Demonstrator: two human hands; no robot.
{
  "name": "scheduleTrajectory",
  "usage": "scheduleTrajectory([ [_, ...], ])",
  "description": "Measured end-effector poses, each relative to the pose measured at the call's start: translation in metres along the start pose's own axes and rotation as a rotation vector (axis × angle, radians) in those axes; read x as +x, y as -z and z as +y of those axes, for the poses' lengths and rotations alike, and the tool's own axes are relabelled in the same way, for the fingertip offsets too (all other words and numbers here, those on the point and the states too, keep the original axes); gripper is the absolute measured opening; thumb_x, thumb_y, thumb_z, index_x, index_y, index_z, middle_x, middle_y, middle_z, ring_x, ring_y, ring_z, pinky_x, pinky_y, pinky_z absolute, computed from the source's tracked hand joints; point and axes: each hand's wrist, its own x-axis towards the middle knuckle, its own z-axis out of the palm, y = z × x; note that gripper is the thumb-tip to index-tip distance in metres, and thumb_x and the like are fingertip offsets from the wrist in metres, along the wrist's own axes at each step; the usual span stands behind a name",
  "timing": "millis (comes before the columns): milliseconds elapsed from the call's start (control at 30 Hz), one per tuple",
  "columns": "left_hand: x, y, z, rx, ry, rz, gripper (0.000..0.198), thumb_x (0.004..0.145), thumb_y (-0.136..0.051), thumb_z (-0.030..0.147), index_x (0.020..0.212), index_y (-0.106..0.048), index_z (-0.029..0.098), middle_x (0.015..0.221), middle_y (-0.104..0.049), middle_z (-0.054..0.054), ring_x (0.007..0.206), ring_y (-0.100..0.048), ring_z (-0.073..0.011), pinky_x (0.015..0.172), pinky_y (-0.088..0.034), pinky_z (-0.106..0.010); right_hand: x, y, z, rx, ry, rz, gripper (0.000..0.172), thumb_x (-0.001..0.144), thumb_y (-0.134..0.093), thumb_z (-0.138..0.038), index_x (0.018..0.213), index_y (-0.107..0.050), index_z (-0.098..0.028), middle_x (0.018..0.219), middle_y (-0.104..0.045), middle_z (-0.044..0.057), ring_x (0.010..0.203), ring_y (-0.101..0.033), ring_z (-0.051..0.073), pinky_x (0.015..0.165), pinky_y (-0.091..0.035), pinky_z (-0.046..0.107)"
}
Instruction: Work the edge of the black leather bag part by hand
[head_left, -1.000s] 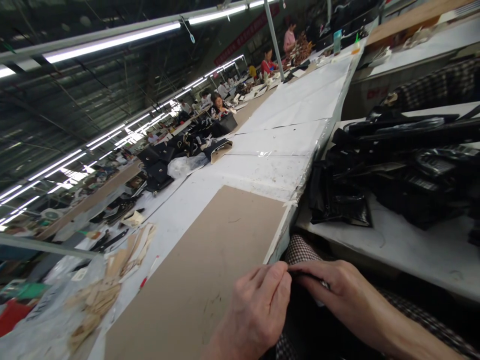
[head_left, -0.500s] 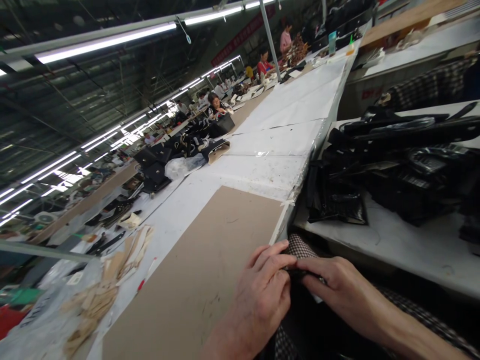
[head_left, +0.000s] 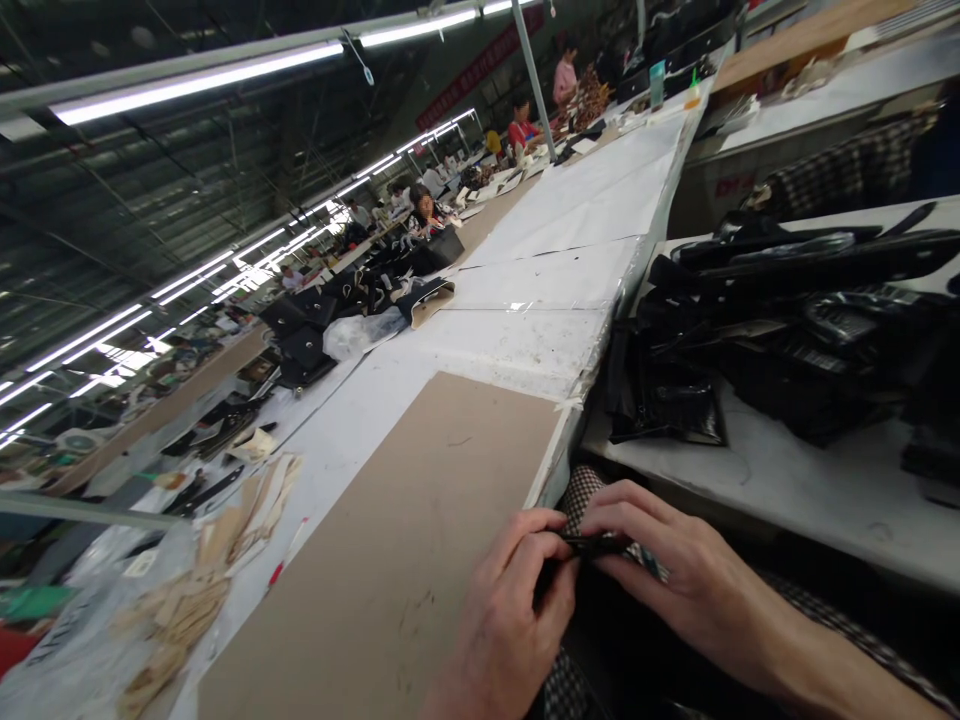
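Note:
At the table's near edge, both hands work on one narrow black piece [head_left: 595, 546], whose kind I cannot make out. My left hand [head_left: 517, 600] pinches its left end between thumb and fingers. My right hand [head_left: 667, 560] is closed on the other end, with the thumb underneath and the fingers on top. Brown-and-white checked cloth [head_left: 583, 490] shows just behind the fingertips. Below the hands it is dark, and most of what hangs there is hidden.
A tan board [head_left: 420, 520] lies on the white table [head_left: 540, 270] to the left. Black pieces in plastic [head_left: 667, 395] cover a lower surface at right. Beige strips [head_left: 187, 610], a red pen [head_left: 277, 572] and black bags [head_left: 307, 335] lie leftward. Several people sit farther back.
My right hand has shifted up and its fingers now arch over the black piece. My left fingers have drawn back slightly, down and left, and more of the piece shows between the hands.

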Motion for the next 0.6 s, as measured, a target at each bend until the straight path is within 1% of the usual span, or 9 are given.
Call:
scheduleTrajectory([
  [67,0.000,0.000,-0.001,-0.022,0.008,-0.001,0.019,0.090,-0.054,0.005,0.100,-0.055,0.022,0.116,-0.057,-0.001,0.109,-0.056,-0.0123,0.097,-0.043,-0.022,0.000,0.003,-0.001,-0.070,0.061,-0.005,0.019,0.097,-0.045,-0.014,0.110,-0.052,-0.027,0.111,-0.052,0.003,0.092,-0.058,0.015,0.077,-0.049,0.026],
  [133,0.002,0.001,-0.002,-0.064,0.039,-0.021,0.022,0.088,-0.055,0.004,0.100,-0.055,0.023,0.115,-0.058,0.001,0.109,-0.056,-0.0120,0.097,-0.043,-0.021,0.002,0.006,-0.002,-0.144,0.096,-0.017,0.021,0.098,-0.042,-0.013,0.110,-0.053,-0.026,0.109,-0.052,0.004,0.086,-0.057,0.015,0.072,-0.049,0.026],
  [233,0.006,0.004,-0.004,-0.155,0.152,-0.022,0.027,0.084,-0.060,0.002,0.098,-0.053,0.024,0.114,-0.058,0.003,0.107,-0.056,-0.0114,0.097,-0.043,-0.022,0.006,0.010,-0.004,-0.251,0.149,-0.041,0.024,0.097,-0.041,-0.010,0.109,-0.056,-0.025,0.106,-0.052,0.004,0.080,-0.055,0.015,0.066,-0.046,0.027],
  [333,0.009,0.006,-0.005,-0.265,0.321,-0.030,0.035,0.080,-0.063,0.003,0.105,-0.053,0.026,0.115,-0.059,0.005,0.107,-0.056,-0.0115,0.097,-0.044,-0.023,0.011,0.012,-0.008,-0.307,0.200,-0.068,0.021,0.097,-0.041,-0.012,0.102,-0.058,-0.023,0.108,-0.054,0.004,0.083,-0.054,0.016,0.066,-0.044,0.029],
  [400,0.010,0.007,-0.005,-0.335,0.404,-0.054,0.041,0.079,-0.064,0.003,0.110,-0.053,0.027,0.114,-0.060,0.005,0.107,-0.057,-0.0123,0.098,-0.045,-0.025,0.013,0.011,-0.009,-0.307,0.200,-0.073,0.019,0.098,-0.042,-0.014,0.103,-0.058,-0.023,0.111,-0.054,0.004,0.087,-0.055,0.017,0.069,-0.044,0.030],
  [500,0.010,0.008,-0.003,-0.392,0.470,-0.067,0.042,0.078,-0.064,0.003,0.111,-0.054,0.027,0.111,-0.061,0.004,0.107,-0.057,-0.0140,0.098,-0.045,-0.027,0.015,0.007,-0.009,-0.307,0.186,-0.059,0.015,0.098,-0.046,-0.017,0.104,-0.057,-0.023,0.111,-0.055,0.004,0.090,-0.056,0.018,0.072,-0.045,0.031],
  [600,0.010,0.008,-0.001,-0.436,0.510,-0.069,0.038,0.078,-0.066,0.005,0.108,-0.054,0.025,0.110,-0.063,0.003,0.105,-0.058,-0.0159,0.097,-0.044,-0.028,0.018,0.005,-0.007,-0.330,0.198,-0.046,0.014,0.099,-0.044,-0.018,0.097,-0.057,-0.022,0.107,-0.057,0.004,0.087,-0.056,0.019,0.071,-0.045,0.032],
])
